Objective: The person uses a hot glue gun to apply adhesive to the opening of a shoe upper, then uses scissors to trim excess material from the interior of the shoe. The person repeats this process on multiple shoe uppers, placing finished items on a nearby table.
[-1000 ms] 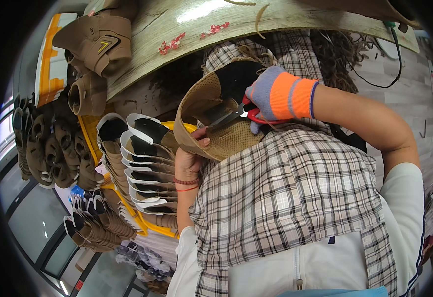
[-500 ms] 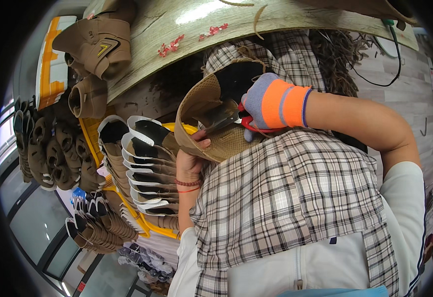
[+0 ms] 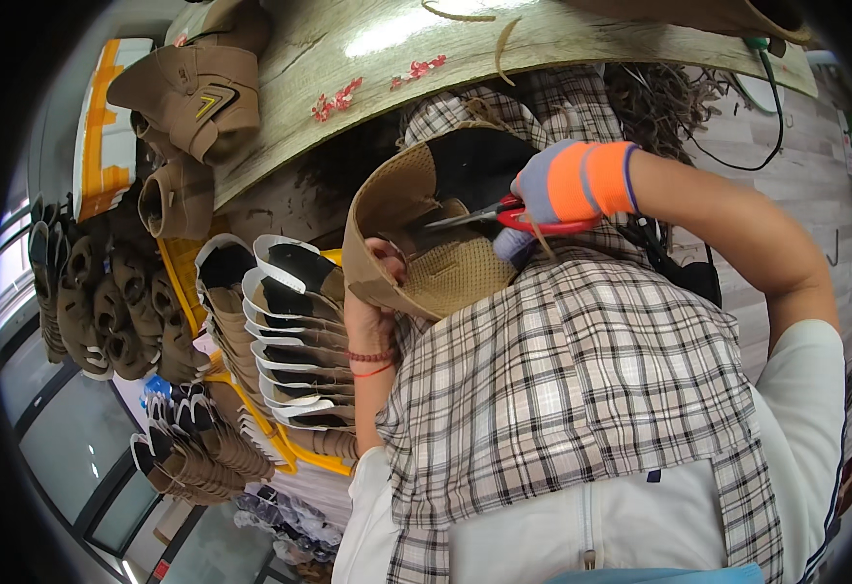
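A tan shoe upper (image 3: 457, 271) with a mesh lining and black inner patches rests, opening toward me, against my plaid apron. My bare left hand (image 3: 377, 292) grips its left lower edge, fingertips curled over into the inside. In an orange and grey-blue glove, my right hand (image 3: 572, 185) is closed round red-handled scissors (image 3: 472, 214). Their blades point left into the upper, toward the fingers of my left hand. A thin tan strip hangs by the scissor handles. Whether the blade tips touch the lining cannot be made out.
Beyond the upper runs a wood-grain table (image 3: 294, 127) with brown shoe uppers (image 3: 202, 92) at its left end. Nested uppers with white edges (image 3: 294, 331) stand by a yellow frame (image 3: 285, 450) on my left. Offcut strips (image 3: 654, 97) hang in a bunch below the table.
My right hand has drawn right and slightly up with the scissors, showing more of their handles. The fingers of my left hand have shifted up and curl further inside the upper.
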`<state>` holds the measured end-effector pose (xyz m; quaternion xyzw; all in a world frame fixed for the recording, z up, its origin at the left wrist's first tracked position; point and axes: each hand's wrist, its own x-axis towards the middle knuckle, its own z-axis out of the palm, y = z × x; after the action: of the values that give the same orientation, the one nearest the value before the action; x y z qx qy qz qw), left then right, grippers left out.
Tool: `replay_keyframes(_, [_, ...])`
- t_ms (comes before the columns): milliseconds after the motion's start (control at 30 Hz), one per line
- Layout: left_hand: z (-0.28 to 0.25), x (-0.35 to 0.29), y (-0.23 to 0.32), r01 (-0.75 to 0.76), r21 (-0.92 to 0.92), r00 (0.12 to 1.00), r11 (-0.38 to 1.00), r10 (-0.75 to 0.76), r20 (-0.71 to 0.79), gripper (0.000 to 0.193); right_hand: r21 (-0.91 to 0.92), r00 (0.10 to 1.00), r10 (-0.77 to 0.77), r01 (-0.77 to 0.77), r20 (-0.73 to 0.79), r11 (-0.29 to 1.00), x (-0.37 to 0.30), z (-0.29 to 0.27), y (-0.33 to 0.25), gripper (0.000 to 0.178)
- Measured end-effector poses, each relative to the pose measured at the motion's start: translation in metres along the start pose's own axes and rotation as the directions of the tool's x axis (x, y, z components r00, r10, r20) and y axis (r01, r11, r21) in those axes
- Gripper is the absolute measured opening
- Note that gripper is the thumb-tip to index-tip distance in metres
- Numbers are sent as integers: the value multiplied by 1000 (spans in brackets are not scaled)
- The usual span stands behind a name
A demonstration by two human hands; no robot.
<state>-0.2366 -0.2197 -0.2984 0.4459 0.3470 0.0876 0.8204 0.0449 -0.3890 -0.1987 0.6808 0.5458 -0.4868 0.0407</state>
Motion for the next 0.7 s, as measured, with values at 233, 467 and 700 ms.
replay_keyframes(233, [13,29,4,-176,-301,973,937,118,-200,31,361,927,-133,-3,351,932,50,-7,21,73])
replay_keyframes(467, [13,45,8,-157,-377,979,913,92,-184,33,350,924,-123,-12,361,937,42,-27,4,59])
replay_keyframes(700, [-5,48,3,-167,-363,973,917,93,-213,28,364,917,-161,18,366,931,50,-30,3,54])
